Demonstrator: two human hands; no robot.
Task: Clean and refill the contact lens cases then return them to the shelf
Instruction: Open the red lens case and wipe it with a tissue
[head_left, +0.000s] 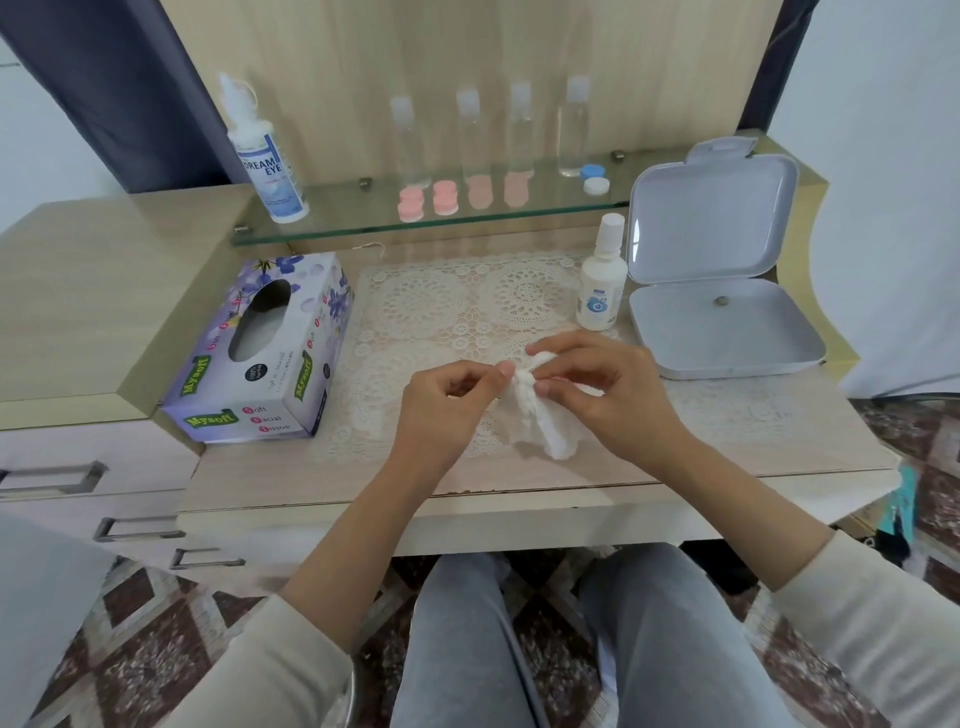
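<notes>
Surface: light wood tabletop (753, 415), lace mat (441, 312) in the middle, glass shelf (363, 221) at the back, patterned floor below.
Containers: tissue box (260, 353) on the left, tissues inside; grey hinged box (722, 312) on the right, lid up; small bottle (601, 280) just beside it.
Lens cases: pink lens cases (444, 198) and blue-and-white lens case (594, 179) on the shelf, well apart from both hands.
Left hand (447, 400): fingers curled, pinches the tissue (540, 421).
Right hand (608, 384): pinches the same tissue above the mat; anything wrapped inside, cannot tell.
</notes>
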